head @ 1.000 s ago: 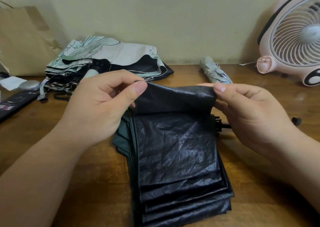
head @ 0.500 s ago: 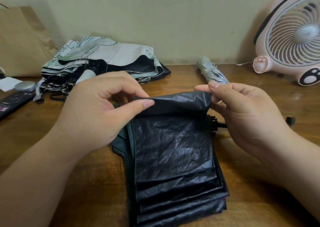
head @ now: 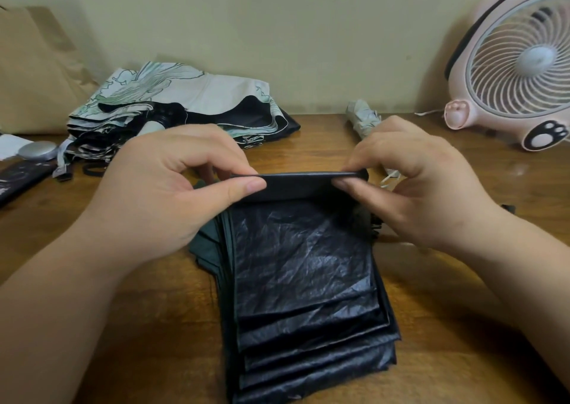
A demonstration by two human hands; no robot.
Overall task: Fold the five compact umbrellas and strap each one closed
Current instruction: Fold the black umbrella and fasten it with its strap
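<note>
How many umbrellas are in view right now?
3 clearly: the black umbrella at centre, pinched by the left hand and right hand; the flower-printed umbrella at back left; the grey umbrella behind the right hand. The back-left heap may hide more.

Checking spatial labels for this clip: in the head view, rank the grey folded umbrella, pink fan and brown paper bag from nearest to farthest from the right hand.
1. Grey folded umbrella, just behind the right hand.
2. Pink fan, back right by the wall.
3. Brown paper bag, far left against the wall.
</note>
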